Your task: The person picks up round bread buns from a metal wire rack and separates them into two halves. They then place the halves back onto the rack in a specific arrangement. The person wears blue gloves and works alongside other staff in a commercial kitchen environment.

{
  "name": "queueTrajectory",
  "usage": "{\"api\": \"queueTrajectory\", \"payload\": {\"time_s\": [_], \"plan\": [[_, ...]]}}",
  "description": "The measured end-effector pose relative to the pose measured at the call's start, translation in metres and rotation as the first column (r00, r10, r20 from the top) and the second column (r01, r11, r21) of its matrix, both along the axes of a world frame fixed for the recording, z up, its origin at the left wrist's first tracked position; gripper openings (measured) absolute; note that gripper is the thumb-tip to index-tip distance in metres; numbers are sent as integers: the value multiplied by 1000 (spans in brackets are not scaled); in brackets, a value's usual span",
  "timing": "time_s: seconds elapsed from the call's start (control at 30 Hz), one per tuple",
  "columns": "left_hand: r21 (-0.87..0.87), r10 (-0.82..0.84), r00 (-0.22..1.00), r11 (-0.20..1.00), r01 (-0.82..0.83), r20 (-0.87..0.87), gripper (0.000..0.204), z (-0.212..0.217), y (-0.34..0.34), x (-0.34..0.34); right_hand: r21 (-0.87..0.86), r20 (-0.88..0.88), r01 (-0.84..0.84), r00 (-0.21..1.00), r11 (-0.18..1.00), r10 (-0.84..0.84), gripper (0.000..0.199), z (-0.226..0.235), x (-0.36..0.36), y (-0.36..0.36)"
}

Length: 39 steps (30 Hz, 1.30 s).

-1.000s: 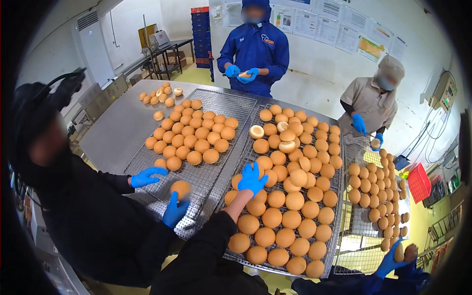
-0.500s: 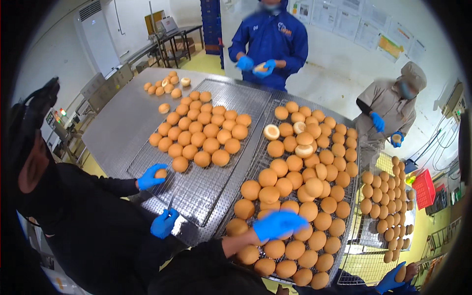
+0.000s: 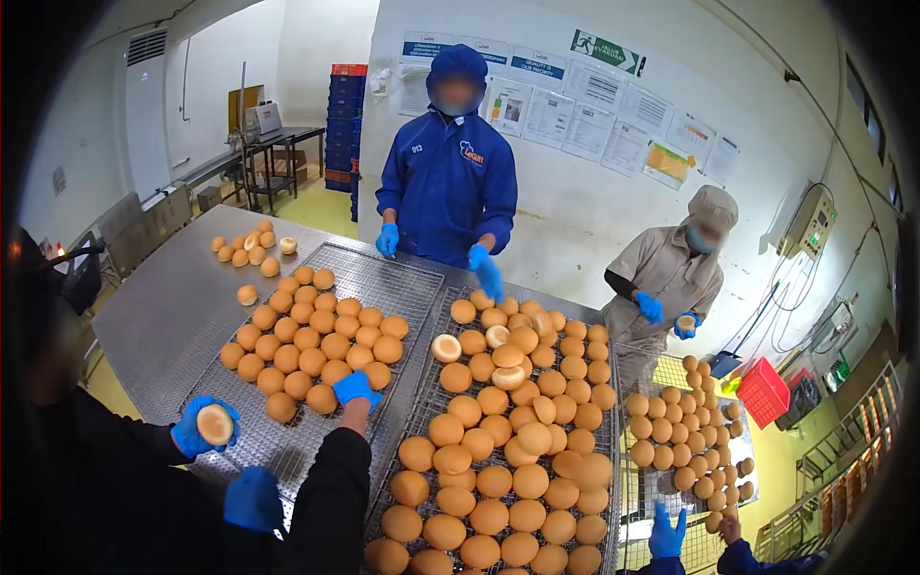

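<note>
My left hand (image 3: 357, 388), in a blue glove and black sleeve, reaches up from the lower edge. Its fingers curl down over a bun at the near right corner of a block of round brown buns (image 3: 307, 337). That bun is mostly hidden beneath the glove. The block sits on a wire rack (image 3: 374, 278) on the metal table. A second wire rack to the right carries many more buns (image 3: 494, 481), a few with pale undersides showing and some piled on others. My right hand is out of view.
A black-clad co-worker at left holds a bun (image 3: 215, 425) in one gloved hand. Across the table stands a person in blue (image 3: 448, 182); another in beige (image 3: 676, 268) is at right. Other hands (image 3: 666, 532) work at lower right. Loose buns (image 3: 251, 243) lie at far left.
My left hand has moved from above the right rack's buns to the left rack's block. The view has shifted up and right. The person in blue now reaches toward the right rack.
</note>
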State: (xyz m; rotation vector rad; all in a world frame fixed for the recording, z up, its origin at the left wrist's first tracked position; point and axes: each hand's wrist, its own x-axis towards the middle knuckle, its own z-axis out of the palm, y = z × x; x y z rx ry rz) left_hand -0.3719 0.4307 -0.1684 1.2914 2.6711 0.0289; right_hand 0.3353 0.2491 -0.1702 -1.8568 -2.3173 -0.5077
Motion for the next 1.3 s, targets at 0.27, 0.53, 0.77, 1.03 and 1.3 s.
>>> {"api": "queueTrajectory", "payload": {"time_s": [0.27,0.53,0.77,1.03,1.3], "plan": [[-175,-267,946,938,298,183,75,-17,2,-39,-345,-937,500,-128,795,-326,36,-8,14,-36],[95,-261,904,965,243,338,71,0,-3,-42,-122,-915,461,-395,879,80,37,47,-9,-54],[307,-642,-612,763,-569,462,66,45,-18,-31,317,-686,478,-482,819,546,39,131,5,-46],[129,-756,-647,635,-762,-98,70,164,-134,98,372,-766,562,-265,739,586,62,92,65,-45],[-182,-470,-856,880,-438,-216,71,110,-309,221,369,-590,293,-660,882,466,58,119,50,-86]]}}
